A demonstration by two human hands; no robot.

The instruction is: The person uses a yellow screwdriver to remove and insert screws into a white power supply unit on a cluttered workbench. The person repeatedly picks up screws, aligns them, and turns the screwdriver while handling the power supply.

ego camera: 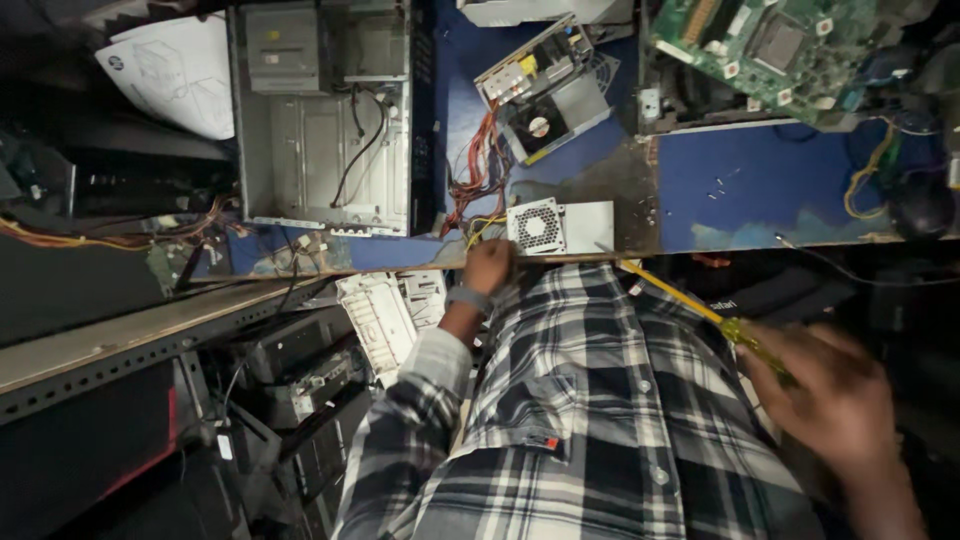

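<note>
Head view, left hand: the left hand point(487, 268) rests at the near edge of the workbench point(760, 180), fingers curled against the edge just below a small power supply unit point(558, 227). Whether it grips anything cannot be told; the fingertips are hidden.
Head view, left wrist: a grey wristband point(468, 299) sits above the cuff of a plaid shirt point(590, 400).
Head view, right hand: the right hand point(835, 395) is motion-blurred, low right, fingers closed around the handle of a yellow screwdriver point(690, 300).
Head view, screwdriver: the shaft slants up and left from the hand; its tip lies near the bench edge, just right of the small power supply unit. Contact with the bench cannot be told.
Head view, small power supply unit: pale grey box with a round fan grille, sitting at the near edge of the blue bench top.
Head view, computer case point(325, 120): open grey tower lying on the bench, far left, black cables hanging inside.
Head view, second power supply point(545, 90): opened unit with a visible fan, beyond the small one; a bundle of red and orange wires point(475, 175) trails from it toward the case.
Head view, circuit board point(770, 45): green board, far right of the bench.
Head view, loose screws point(718, 188): small, scattered on the blue surface, well apart from both hands.
</note>
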